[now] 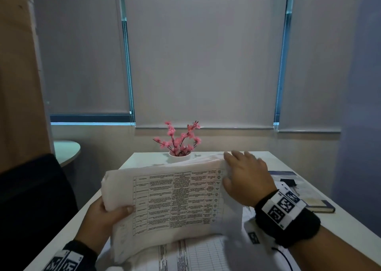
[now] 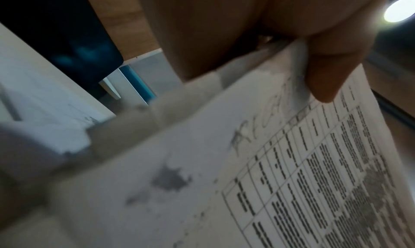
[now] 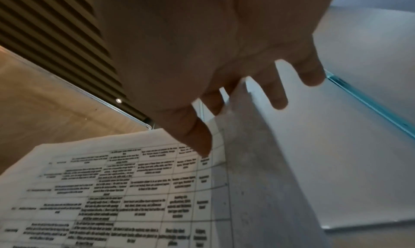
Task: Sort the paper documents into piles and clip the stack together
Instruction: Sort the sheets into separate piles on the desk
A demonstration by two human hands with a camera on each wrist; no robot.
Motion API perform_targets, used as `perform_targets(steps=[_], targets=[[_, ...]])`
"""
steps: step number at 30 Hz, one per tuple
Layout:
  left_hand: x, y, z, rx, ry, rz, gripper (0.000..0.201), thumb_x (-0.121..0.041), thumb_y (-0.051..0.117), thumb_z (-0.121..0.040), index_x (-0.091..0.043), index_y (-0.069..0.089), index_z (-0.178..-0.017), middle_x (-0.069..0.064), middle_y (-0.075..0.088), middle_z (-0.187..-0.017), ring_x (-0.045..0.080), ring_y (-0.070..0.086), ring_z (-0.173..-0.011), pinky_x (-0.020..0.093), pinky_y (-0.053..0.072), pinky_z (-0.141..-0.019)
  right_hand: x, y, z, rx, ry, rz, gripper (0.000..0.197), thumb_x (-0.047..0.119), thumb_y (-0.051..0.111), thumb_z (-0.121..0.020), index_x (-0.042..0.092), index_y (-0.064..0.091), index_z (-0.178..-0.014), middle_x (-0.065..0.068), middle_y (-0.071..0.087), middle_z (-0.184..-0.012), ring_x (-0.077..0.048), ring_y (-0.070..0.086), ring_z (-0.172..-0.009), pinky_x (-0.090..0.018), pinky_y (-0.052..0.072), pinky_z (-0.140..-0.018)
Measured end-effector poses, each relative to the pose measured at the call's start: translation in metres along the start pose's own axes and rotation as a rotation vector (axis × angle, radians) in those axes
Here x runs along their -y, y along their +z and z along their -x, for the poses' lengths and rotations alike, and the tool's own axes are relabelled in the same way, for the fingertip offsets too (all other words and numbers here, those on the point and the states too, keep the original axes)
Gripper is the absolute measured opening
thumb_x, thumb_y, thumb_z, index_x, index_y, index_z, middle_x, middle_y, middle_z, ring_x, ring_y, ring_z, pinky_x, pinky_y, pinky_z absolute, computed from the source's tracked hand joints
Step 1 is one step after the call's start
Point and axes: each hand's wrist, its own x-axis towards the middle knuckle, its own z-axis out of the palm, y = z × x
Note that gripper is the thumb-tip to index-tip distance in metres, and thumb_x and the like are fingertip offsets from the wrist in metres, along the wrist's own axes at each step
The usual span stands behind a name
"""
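A thick stack of paper documents (image 1: 173, 200) with a printed table on its top sheet stands on edge above the white table (image 1: 338, 225), tilted toward me. My left hand (image 1: 107, 213) grips the stack's left edge, thumb (image 2: 325, 77) on the front sheet (image 2: 269, 180). My right hand (image 1: 245, 175) holds the stack's right edge, thumb (image 3: 197, 138) on the front page (image 3: 125, 189) and fingers spread behind it. More printed sheets (image 1: 198, 254) lie flat on the table under the stack. A black binder clip (image 1: 288, 182) lies at the right.
A white pot of pink flowers (image 1: 179, 145) stands at the table's far edge. A dark-covered book (image 1: 319, 205) and a folder lie on the right side. A black chair (image 1: 31, 198) stands to the left.
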Motion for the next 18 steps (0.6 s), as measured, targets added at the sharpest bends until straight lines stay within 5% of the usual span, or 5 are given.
perform_targets(steps=[4,10,15,18], targets=[[0.000,0.001,0.002,0.006,-0.011,0.013,0.105,-0.053,0.096,-0.008,-0.003,0.071,-0.098,0.014,0.079,-0.091,0.031,0.074,-0.082,0.046,0.056,-0.075,0.029,-0.014,-0.002,-0.065,-0.103,-0.066,0.088,0.039,0.048,-0.084,0.029,-0.006,-0.152,-0.002,0.009,-0.162,-0.031,0.011,-0.148,-0.054,0.016,-0.119],[-0.003,0.001,0.003,0.053,0.006,0.075,0.096,-0.056,0.097,-0.014,-0.008,0.076,-0.095,0.017,0.078,-0.095,0.034,0.075,-0.085,0.049,0.057,-0.076,0.126,-0.009,0.001,0.036,-0.487,-0.140,0.106,0.023,0.059,-0.081,0.046,-0.022,-0.146,0.001,-0.013,-0.163,-0.029,-0.008,-0.150,-0.058,0.001,-0.119],[-0.008,0.002,0.007,0.000,0.039,0.099,0.088,-0.045,0.094,-0.024,-0.012,0.072,-0.102,0.013,0.079,-0.090,0.035,0.073,-0.086,0.043,0.055,-0.072,0.178,0.008,0.010,0.123,-0.600,-0.063,0.093,0.030,0.060,-0.084,0.038,-0.006,-0.149,-0.007,0.009,-0.162,-0.038,0.001,-0.149,-0.063,-0.001,-0.116],[-0.010,0.000,0.006,-0.087,0.056,0.005,0.034,-0.023,0.086,-0.058,-0.012,0.075,-0.089,0.005,0.080,-0.082,0.034,0.072,-0.087,0.040,0.053,-0.073,0.173,0.002,0.008,0.123,-0.571,-0.088,0.081,0.027,0.058,-0.084,0.031,0.009,-0.149,-0.007,0.031,-0.154,-0.035,0.017,-0.146,-0.062,0.008,-0.117]])
